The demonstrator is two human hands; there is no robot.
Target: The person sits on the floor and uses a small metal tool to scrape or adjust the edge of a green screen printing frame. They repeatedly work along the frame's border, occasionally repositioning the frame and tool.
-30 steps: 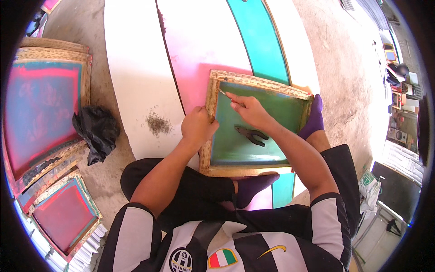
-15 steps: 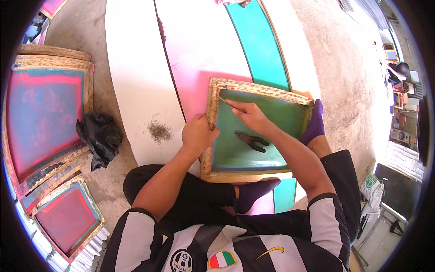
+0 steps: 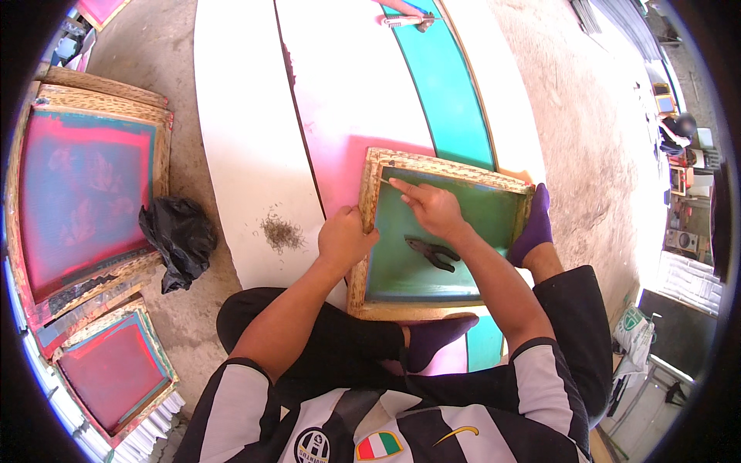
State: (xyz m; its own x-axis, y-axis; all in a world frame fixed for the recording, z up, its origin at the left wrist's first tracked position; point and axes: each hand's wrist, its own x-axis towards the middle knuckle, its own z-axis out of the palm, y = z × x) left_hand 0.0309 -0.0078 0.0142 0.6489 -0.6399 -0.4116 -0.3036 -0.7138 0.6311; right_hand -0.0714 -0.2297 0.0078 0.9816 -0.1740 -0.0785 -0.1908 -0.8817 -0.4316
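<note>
In front of me a wooden screen-printing frame (image 3: 361, 270) with green mesh rests tilted over my legs. My left hand (image 3: 344, 241) is closed round its left rail, thumb on the wood. My right hand (image 3: 432, 208) is closed over the mesh and grips a thin slender tool (image 3: 386, 182). The tool's tip meets the inner edge of the left rail, near the far left corner; its handle is hidden in my fist. Dark-handled pliers (image 3: 434, 253) lie on the mesh below my right hand.
A heap of small wiry bits, like pulled staples (image 3: 282, 231), lies on the white board (image 3: 239, 147) at left. Further left are a black plastic bag (image 3: 179, 239) and pink-blue screen frames (image 3: 93, 193). Cutter-like tools (image 3: 409, 21) lie at the far end. My purple-socked foot (image 3: 532, 220) touches the frame's right side.
The whole view has shifted slightly, so the scene sits lower and more of the far tools shows. Both hands keep their places on the frame.
</note>
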